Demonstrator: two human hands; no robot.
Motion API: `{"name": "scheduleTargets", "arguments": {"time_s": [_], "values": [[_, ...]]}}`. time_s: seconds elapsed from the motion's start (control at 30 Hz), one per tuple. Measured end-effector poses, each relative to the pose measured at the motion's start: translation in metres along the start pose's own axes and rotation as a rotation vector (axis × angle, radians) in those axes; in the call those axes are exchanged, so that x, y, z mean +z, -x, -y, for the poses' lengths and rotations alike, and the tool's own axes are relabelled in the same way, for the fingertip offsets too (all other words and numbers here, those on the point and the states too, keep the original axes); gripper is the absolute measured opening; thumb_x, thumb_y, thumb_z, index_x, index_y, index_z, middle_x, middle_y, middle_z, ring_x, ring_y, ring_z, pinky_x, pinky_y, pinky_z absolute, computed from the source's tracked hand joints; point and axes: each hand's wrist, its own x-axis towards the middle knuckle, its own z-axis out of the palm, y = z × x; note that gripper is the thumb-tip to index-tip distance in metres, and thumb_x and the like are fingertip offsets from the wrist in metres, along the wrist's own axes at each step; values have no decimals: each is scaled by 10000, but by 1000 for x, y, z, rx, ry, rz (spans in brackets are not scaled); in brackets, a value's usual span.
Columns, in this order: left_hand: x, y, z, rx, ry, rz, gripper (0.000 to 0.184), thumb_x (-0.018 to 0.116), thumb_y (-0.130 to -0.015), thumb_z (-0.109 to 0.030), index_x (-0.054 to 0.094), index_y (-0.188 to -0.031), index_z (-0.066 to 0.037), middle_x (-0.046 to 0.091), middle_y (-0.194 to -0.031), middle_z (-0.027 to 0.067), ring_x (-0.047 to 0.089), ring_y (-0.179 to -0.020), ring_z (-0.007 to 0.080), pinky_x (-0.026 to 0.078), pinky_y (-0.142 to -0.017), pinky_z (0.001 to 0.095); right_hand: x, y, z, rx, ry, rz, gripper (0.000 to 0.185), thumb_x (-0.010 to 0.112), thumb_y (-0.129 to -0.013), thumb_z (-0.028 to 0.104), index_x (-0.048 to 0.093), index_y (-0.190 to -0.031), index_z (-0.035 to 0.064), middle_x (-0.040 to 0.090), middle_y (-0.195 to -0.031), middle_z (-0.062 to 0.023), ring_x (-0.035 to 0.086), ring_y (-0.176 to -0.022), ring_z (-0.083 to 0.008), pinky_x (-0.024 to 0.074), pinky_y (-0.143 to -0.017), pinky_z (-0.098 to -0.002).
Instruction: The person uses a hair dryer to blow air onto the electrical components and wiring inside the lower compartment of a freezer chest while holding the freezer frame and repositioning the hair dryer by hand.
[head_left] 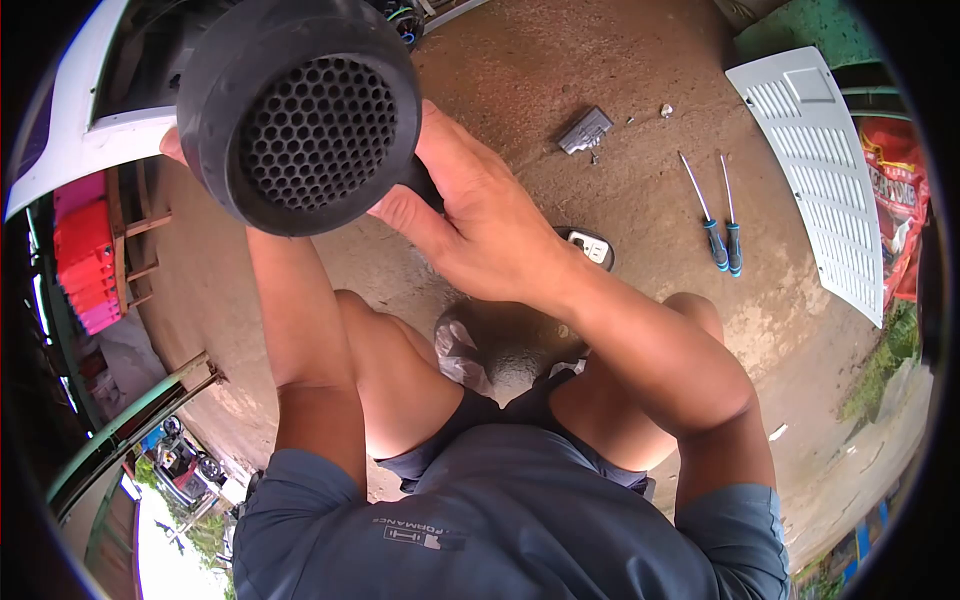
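A black handheld blower [215, 110] with a round honeycomb grille fills the upper left of the head view, its grille facing me. My right hand [490, 220] is closed on it at the grille's right side, thumb near the rim and a dark handle part in the palm. Most of my left hand [173, 146] is hidden behind the blower. Only a bit of a finger shows at the blower's left edge, close to a white metal frame [135, 140]. What that hand grips I cannot tell.
On the brown floor [650, 350] lie two blue-handled screwdrivers [725, 248], a dark grey boxy part [586, 130] and a power socket [590, 246]. A white slotted panel [815, 170] lies at the right, beside a red bag [895, 190]. Red crates [85, 245] stand at the left.
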Motion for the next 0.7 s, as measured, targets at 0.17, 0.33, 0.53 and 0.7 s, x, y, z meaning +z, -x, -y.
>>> {"name": "scheduleTargets", "arguments": {"time_s": [0.17,0.33,0.53,0.7], "values": [[-9,6,-7,4,-16,-14,1097,571,-846,-899,451,-1390,46,540,-1198,115,559,-1023,224,484,-872,369,0,1,0,-18,35,5,604,684,-1012,241,430,-1522,38,570,-1325,-262,591,-1205,-454,503,-1020,-495],[-13,11,-9,1,-24,-35,1103,571,-844,-902,450,-1393,47,539,-1202,116,557,-1027,225,483,-875,371,-4,2,1,13,30,23,603,684,-1014,242,428,-1522,41,566,-1298,-256,602,-1175,-451,511,-991,-498],[-5,10,0,8,-1,-59,1110,572,-841,-904,448,-1396,49,537,-1206,118,555,-1033,226,482,-878,374,-11,-2,17,87,33,70,575,679,-1015,208,435,-1513,53,563,-1221,-229,613,-1120,-434,516,-954,-493],[2,5,0,7,27,-74,1116,572,-838,-906,447,-1399,50,536,-1210,119,554,-1037,227,481,-881,376,-8,-1,8,60,50,98,560,675,-1010,171,442,-1505,53,548,-1213,-214,607,-1106,-434,514,-950,-497]]}}
